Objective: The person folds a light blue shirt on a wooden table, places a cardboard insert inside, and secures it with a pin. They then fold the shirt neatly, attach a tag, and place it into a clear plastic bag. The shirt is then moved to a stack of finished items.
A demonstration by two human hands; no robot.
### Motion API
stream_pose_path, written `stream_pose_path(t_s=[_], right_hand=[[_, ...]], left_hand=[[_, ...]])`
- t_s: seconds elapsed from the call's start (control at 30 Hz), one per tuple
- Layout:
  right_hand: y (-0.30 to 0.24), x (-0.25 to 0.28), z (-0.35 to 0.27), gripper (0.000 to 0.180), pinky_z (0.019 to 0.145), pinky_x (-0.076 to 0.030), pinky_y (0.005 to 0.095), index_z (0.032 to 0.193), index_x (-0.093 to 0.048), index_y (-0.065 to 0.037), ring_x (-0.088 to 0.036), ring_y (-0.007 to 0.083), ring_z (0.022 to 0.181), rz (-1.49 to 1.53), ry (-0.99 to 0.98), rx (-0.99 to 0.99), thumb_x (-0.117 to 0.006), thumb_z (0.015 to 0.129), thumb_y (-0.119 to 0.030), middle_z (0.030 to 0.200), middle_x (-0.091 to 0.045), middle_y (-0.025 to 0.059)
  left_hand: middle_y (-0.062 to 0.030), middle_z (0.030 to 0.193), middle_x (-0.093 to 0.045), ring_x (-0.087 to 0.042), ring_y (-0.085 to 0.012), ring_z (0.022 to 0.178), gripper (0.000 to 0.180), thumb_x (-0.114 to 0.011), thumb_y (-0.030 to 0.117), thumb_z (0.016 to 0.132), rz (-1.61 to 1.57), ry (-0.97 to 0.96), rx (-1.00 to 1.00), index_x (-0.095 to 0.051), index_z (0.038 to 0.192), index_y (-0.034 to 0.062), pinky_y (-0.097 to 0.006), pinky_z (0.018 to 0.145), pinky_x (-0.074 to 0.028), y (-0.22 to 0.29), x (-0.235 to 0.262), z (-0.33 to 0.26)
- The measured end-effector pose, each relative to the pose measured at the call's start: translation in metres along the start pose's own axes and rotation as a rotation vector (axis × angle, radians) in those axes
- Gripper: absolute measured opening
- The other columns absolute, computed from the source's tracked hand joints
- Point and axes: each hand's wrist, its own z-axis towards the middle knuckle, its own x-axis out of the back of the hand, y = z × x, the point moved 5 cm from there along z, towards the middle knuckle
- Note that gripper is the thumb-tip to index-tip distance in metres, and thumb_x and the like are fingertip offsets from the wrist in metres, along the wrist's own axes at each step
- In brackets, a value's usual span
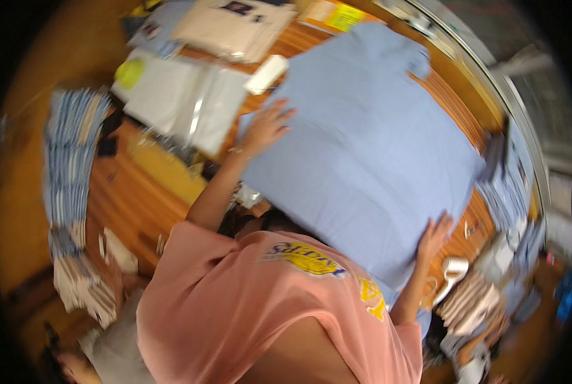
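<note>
A light blue shirt (pixel 369 134) lies spread flat across a wooden table (pixel 138 192). My left hand (pixel 265 127) rests with fingers apart on the shirt's left edge. At the shirt's lower right edge, my right hand (pixel 434 235) presses flat with fingers spread. Neither hand grips anything. My pink shirt with a yellow print (pixel 266 301) fills the lower middle of the view.
Clear plastic bags with folded garments (pixel 183 96) lie at the upper left. A stack of striped folded shirts (pixel 68 166) runs down the left side. A tape dispenser (pixel 451 272) and more folded garments (pixel 471 301) sit at the lower right. A small white box (pixel 266 73) lies near the shirt's top left.
</note>
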Motion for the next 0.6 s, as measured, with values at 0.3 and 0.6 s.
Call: stream_pose_path(t_s=[0.3, 0.6], right_hand=[[-0.012, 0.026, -0.044, 0.061, 0.109, -0.022, 0.0441, 0.138, -0.032, 0.001, -0.03, 0.0368, 0.132, 0.495, 0.218, 0.018, -0.054, 0.092, -0.032, 0.143, -0.031, 0.0211], [-0.09, 0.046, -0.024, 0.047, 0.106, -0.029, 0.0378, 0.134, -0.041, 0.0, -0.042, 0.0271, 0.125, 0.724, -0.078, 0.068, -0.053, 0.093, -0.02, 0.133, -0.046, 0.017]], left_hand=[[-0.0173, 0.118, -0.056, -0.052, -0.0291, 0.111, 0.031, -0.052, 0.002, 0.082, -0.031, 0.795, 0.574, -0.057, 0.113, 0.002, -0.039, 0.096, -0.04, -0.193, 0.199, -0.089], [-0.0259, 0.107, -0.059, -0.058, -0.0351, 0.1, 0.036, -0.061, 0.025, 0.078, 0.167, -0.059, 0.672, -0.061, 0.106, 0.0016, -0.041, 0.089, -0.045, -0.232, 0.168, -0.132]])
